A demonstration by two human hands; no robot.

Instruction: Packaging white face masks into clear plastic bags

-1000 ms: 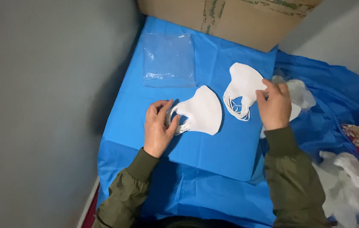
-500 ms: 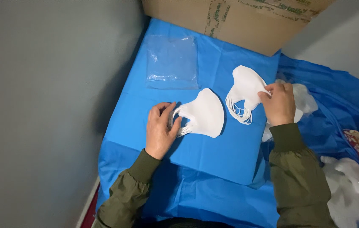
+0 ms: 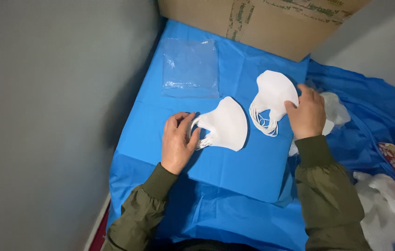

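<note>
Blue sheeting (image 3: pixel 234 172) covers the work surface in front of you, with two stacks of white folded masks lying on it. Your left hand (image 3: pixel 178 142) rests flat on the sheet, its fingers loosely spread over the ear loops at the left edge of the nearer mask stack (image 3: pixel 225 124); it touches the loops but grips nothing firmly. Your right hand (image 3: pixel 306 114) lies at the right edge of the farther mask stack (image 3: pixel 274 95), with its fingertips pinching that edge; the loops of this stack hang toward you. The two stacks lie just beside each other, apart. A clear plastic bag (image 3: pixel 190 67) lies flat on the sheet behind the nearer stack. A cardboard box (image 3: pixel 253 23) stands along the far edge. More white material (image 3: pixel 334 109) lies beyond your right hand, partly hidden by it.
</note>
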